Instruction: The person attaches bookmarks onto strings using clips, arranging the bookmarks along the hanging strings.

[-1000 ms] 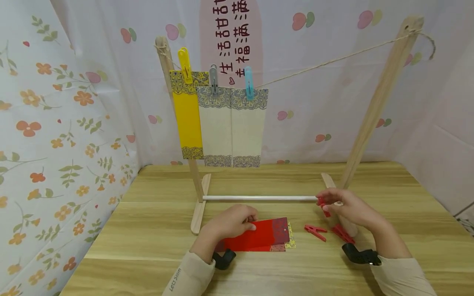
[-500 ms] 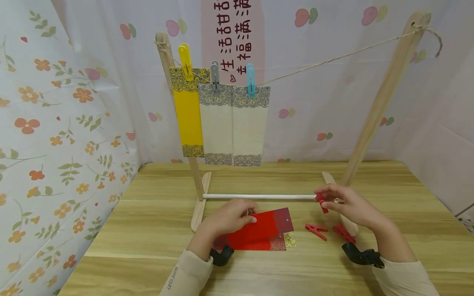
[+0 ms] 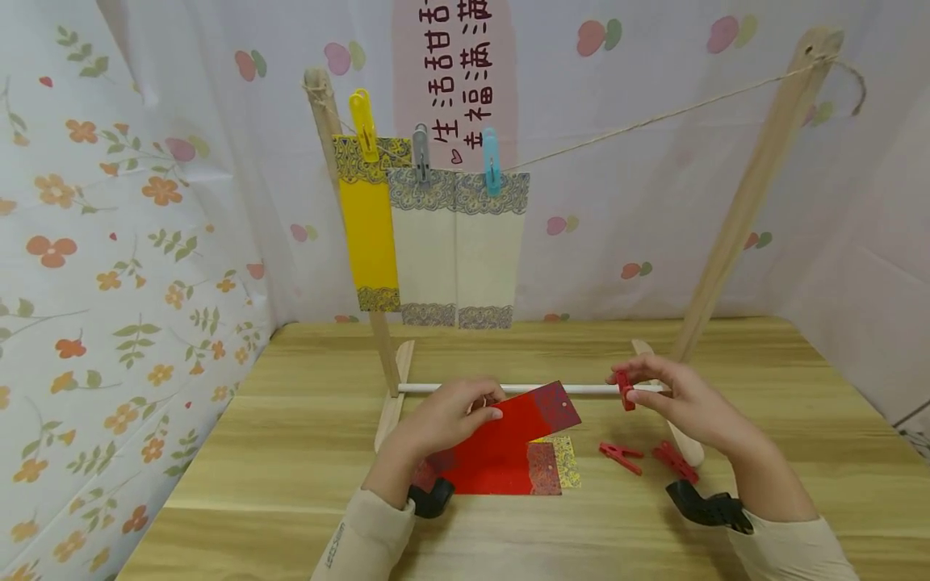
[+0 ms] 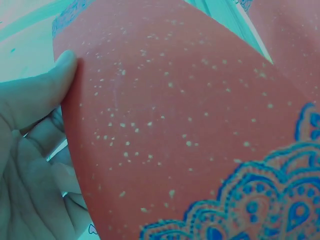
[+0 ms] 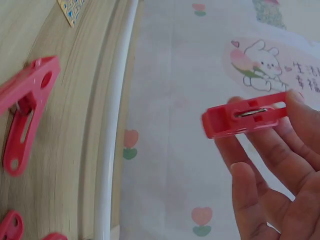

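Note:
My left hand (image 3: 458, 415) pinches the upper edge of a red card (image 3: 512, 420) with patterned ends; its right end is tilted up. Thumb and fingers grip the card's edge in the left wrist view, where the card (image 4: 150, 110) fills most of the picture. Under it on the table lie another red card (image 3: 501, 478) and the corner of a yellow-patterned card (image 3: 567, 461). My right hand (image 3: 672, 395) holds a red clothespin (image 3: 625, 390) between thumb and fingers, raised over the table. Two more red clothespins, one (image 3: 621, 457) left of the other (image 3: 676, 461), lie below that hand.
A wooden stand with a white crossbar (image 3: 523, 388) spans the table. From its sagging string (image 3: 654, 121), yellow (image 3: 363, 125), grey (image 3: 421, 153) and light-blue (image 3: 492, 161) clothespins hold a yellow card (image 3: 369, 234) and two white cards (image 3: 485, 266). A patterned curtain (image 3: 639, 202) hangs behind.
My left hand has lifted the top red card upward, uncovering more of the red card below. My right hand has moved slightly left and up with its clothespin, which now stands more upright.

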Demonstrator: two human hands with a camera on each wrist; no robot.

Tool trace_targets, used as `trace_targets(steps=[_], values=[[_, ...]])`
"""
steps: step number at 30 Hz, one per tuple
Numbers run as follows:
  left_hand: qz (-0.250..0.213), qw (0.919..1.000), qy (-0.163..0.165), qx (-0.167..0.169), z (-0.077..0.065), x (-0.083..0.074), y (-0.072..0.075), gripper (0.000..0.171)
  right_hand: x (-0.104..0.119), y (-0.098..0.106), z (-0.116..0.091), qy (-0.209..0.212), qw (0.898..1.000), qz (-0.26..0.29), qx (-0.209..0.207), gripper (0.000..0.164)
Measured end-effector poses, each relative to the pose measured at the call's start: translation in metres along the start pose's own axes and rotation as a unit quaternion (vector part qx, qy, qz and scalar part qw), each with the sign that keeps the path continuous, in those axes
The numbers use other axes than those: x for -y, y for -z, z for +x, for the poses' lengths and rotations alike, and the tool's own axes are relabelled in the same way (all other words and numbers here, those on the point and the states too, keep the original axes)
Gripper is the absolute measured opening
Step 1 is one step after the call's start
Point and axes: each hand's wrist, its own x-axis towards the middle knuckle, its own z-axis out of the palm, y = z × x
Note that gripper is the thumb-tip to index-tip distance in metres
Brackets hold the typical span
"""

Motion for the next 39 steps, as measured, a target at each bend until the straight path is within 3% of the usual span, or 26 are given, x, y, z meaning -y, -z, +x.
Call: trace_targets(steps=[4, 10, 17, 22, 28, 39], values=[[0.003, 0.9997, -0.011, -0.023, 0.002, -0.003, 0.003, 0.008, 0.005, -0.002, 0.004, 0.011, 1.000, -0.007, -0.018, 0.026], [0.006, 0.9981, -0.028, -0.055, 0.005, -0.004, 0.006, 0.008, 0.011, -0.006, 0.008, 0.010, 0.998, 0.033, -0.044, 0.026], [0.008, 0.9953, -0.046, -0.085, 0.012, -0.009, 0.015, 0.008, 0.024, -0.006, 0.017, 0.022, 0.995, 0.053, -0.081, 0.037], [0.017, 0.9908, -0.060, -0.120, 0.016, -0.013, 0.018, 0.008, 0.030, -0.003, 0.024, 0.061, 0.989, 0.090, -0.101, 0.038], [0.025, 0.9876, -0.053, -0.146, 0.021, -0.019, 0.018, 0.007, 0.043, 0.003, 0.031, 0.082, 0.978, 0.150, -0.121, 0.035], [0.036, 0.9737, -0.072, -0.213, 0.031, -0.028, 0.026, 0.007, 0.071, 0.014, 0.048, 0.104, 0.968, 0.174, -0.145, 0.033]])
